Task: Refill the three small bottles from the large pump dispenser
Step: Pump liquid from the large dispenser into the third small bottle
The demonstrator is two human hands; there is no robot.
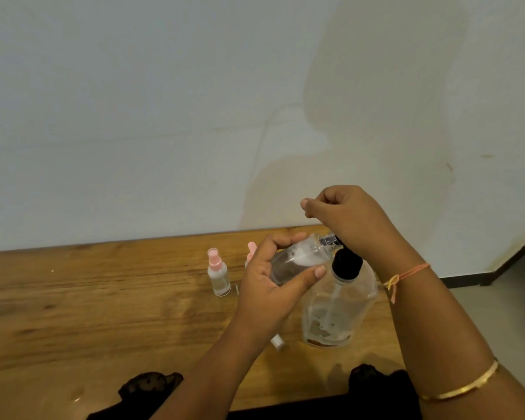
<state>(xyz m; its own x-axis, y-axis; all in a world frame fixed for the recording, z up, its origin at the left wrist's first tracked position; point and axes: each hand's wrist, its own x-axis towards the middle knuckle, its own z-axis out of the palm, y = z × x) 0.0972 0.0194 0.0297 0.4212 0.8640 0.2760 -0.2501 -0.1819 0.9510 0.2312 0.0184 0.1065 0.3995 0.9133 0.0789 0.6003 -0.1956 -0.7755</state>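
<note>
While my left hand (273,277) wraps the small bottle (297,259), thumb under and fingers curled over its far side, I keep it tipped with the open neck up against the pump's spout. My right hand (349,219) sits closed over the pump head, which it hides, so I press by feel. Foam and a little clear liquid already lie in the tilted bottle, so I judge this one is mid-fill.

To do this well I would press slowly and fully, hold the neck tight to the spout so nothing runs down the outside, and lower the bottle's base a touch as the level rises, since a steep tilt could spill at the mouth.

Under my right wrist stands the dispenser (340,307), upright on the table (103,298), black collar showing, its liquid low. I should not lean sideways, or it may tip.

Well to the left stands a pink-capped bottle (218,275), and a second pink cap (251,248) peeks out behind my left fingers. Near my left wrist lies a small clear cap (277,341), probably this bottle's.
</note>
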